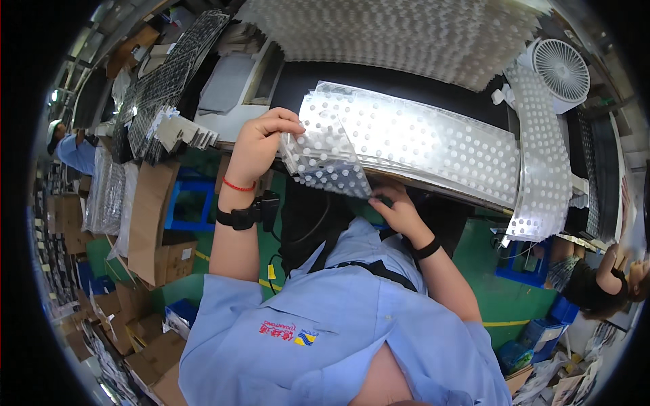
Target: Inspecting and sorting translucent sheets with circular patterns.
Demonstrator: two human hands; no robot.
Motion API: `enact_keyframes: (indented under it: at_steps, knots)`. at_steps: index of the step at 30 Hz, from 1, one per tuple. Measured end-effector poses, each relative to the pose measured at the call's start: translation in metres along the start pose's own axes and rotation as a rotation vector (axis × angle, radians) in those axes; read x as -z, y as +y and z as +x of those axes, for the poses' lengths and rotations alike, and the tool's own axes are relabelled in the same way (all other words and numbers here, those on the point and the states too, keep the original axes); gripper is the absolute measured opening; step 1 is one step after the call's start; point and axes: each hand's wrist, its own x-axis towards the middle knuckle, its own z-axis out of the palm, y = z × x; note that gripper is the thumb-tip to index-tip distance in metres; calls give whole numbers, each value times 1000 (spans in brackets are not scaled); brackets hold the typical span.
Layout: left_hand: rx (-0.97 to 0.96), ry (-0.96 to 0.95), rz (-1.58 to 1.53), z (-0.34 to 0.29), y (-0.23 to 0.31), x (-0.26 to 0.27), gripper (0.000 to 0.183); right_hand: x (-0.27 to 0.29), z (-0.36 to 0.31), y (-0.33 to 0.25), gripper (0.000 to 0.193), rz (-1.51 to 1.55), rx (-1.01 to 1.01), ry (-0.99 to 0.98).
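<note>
A clear, floppy plastic sheet (332, 159) with rows of round pale dots hangs bent over the near edge of the workbench. My left hand (261, 139) pinches its upper left part between thumb and fingers. Lower down and to the right, my right hand (401, 211) has its thumb and fingers closed at the sheet's lower corner. Behind the sheet lies a flat stack of similar dotted sheets (433, 139), shiny and silvery, stretching to the right along the bench. How the held sheet meets the stack is partly hidden by its fold.
A large pile of dotted sheets (399, 34) fills the back of the bench. At right, more dotted strips (542, 155) hang over the edge beside a white fan (560, 70). Cardboard boxes (157, 237) and a blue stool (191, 203) stand left. A person (602, 281) sits at far right.
</note>
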Motion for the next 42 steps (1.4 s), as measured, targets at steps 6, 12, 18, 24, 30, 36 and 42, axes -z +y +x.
enact_keyframes:
  at_steps: [6,12,18,24,30,36,42]
  knots:
    - [-15,83,-134,-16,2,16,27,33,-22,-55,12,106,-32,147]
    - [-40,-9,-146,-21,3,11,28,119,-43,-134,15,-312,116,491]
    - [140,13,-233,15,19,-9,29,178,2,-166,15,-617,161,603]
    - [293,112,-217,39,5,-10,28,200,52,-120,48,-428,-20,334]
    - [206,52,-139,33,-5,-5,25,217,23,-109,53,-616,3,440]
    - [158,71,-86,25,-1,-4,22,235,-24,-103,58,-274,-230,422]
    - [179,144,-186,17,-4,-8,22,208,-52,-65,56,194,-305,606]
